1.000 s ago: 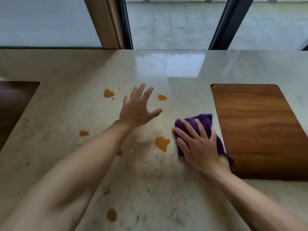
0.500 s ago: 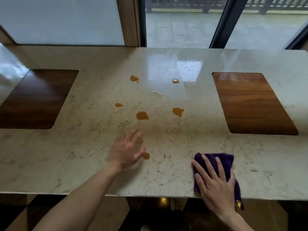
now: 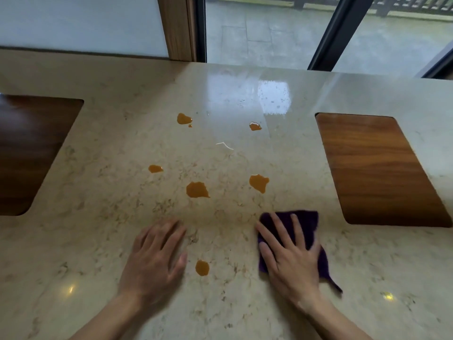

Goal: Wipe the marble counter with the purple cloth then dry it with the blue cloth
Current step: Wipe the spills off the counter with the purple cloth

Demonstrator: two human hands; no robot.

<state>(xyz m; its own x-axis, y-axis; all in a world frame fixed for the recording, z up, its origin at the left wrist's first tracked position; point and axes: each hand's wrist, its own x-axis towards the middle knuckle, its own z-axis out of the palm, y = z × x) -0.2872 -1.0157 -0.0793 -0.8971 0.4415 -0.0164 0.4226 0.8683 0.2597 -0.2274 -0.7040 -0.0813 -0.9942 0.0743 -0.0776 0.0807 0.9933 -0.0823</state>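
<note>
1. While the right hand (image 3: 291, 261) lies flat with fingers spread, palm down, the dark purple square cloth (image 3: 304, 224) sits pressed beneath it on the cream speckled marble counter (image 3: 98, 241), at the near right of centre.
2. The cloth shows beyond the fingertips on the far side and past the hand on the right; a corner trails near the wrist.
3. It looks soft, folded and slightly rumpled.
4. The left hand (image 3: 154, 261) rests open, palm down on the bare marble, holding nothing, well left of the cloth.
5. An orange spill drop (image 3: 202, 267) lies between the two hands; larger orange spill patches (image 3: 197, 190) lie farther away.
6. A brown wooden inlay panel (image 3: 377, 168) lies beyond the cloth to the right.
</note>
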